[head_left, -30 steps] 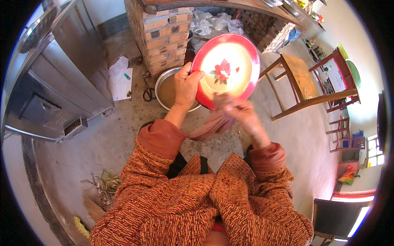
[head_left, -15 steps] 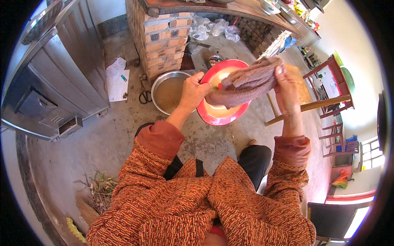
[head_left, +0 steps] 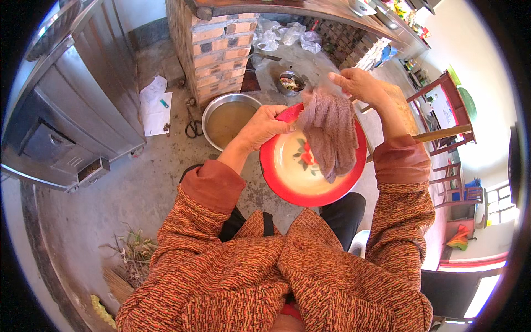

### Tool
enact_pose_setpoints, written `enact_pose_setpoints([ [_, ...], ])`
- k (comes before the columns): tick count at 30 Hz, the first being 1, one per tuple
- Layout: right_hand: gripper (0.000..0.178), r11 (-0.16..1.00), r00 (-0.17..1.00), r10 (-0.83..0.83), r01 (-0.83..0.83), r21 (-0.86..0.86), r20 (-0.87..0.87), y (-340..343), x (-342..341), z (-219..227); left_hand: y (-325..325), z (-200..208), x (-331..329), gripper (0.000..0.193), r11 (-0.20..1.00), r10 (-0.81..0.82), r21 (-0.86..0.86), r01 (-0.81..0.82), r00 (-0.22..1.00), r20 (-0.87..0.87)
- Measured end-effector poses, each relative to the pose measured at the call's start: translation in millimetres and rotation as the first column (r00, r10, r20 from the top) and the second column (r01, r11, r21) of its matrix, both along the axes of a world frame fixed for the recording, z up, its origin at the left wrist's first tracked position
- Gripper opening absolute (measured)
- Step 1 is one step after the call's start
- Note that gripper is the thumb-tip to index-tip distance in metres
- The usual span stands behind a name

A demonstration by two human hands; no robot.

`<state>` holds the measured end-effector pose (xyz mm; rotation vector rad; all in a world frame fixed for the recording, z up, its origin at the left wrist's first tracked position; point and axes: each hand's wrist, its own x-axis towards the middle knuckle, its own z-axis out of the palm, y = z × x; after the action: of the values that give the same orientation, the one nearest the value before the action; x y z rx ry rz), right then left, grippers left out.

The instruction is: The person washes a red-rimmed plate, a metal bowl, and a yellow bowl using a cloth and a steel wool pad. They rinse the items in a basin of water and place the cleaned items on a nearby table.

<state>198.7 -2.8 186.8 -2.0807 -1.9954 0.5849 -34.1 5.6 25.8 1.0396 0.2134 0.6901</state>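
Observation:
My left hand point(head_left: 265, 128) grips the upper left rim of a red-rimmed basin point(head_left: 287, 191), cream inside with a red flower and green leaves. The basin is tilted and held off the floor. A brown towel point(head_left: 331, 133) lies bunched across its upper right part, with its top end slightly blurred at the far rim. Just beyond that end is my right hand point(head_left: 365, 87), fingers apart. Whether a fingertip still touches the cloth cannot be made out.
On the floor left of the basin stands a metal pan point(head_left: 224, 119) of cloudy water. Scissors point(head_left: 193, 128) lie beside it. A small metal bowl point(head_left: 290, 83) with scraps stands farther off, near a brick pillar point(head_left: 221, 55). A wooden stool point(head_left: 401, 110) is at the right.
The basin has come nearer and tipped, showing its flower. The towel has moved from my right hand's grasp onto the basin's rim. My right hand has shifted slightly left and away.

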Motion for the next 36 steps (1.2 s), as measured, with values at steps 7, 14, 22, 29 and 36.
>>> enact_pose_setpoints([
  [7, 0.075, 0.781, 0.778, 0.467, -0.586, 0.217, 0.421, -19, -81, -24, 0, 3, -5, 0.015, 0.998, 0.065, 0.027, -0.065, 0.998, -0.02],
  [14, 0.053, 0.942, 0.933, 0.332, -0.335, 0.0, 0.138, -10, -28, -38, 5, -2, -7, 0.021, 0.989, 0.144, 0.038, -0.143, 0.989, -0.015],
  [22, 0.044, 0.981, 0.576, -0.105, 0.195, 0.011, -0.811, -65, 3, -86, 22, -3, -24, 0.017, 0.915, 0.403, -0.004, -0.403, 0.915, -0.002],
  [29, 0.034, 0.896, -0.032, -0.118, 0.428, -0.12, -0.993, -92, -15, -162, 24, -6, -21, 0.012, 0.825, 0.56, -0.112, -0.553, 0.828, 0.04],
  [36, 0.032, 0.856, -0.503, 0.028, 0.458, -0.239, -0.864, -77, -78, -190, 17, -6, -6, 0.007, 0.651, 0.757, -0.16, -0.742, 0.65, 0.064],
])
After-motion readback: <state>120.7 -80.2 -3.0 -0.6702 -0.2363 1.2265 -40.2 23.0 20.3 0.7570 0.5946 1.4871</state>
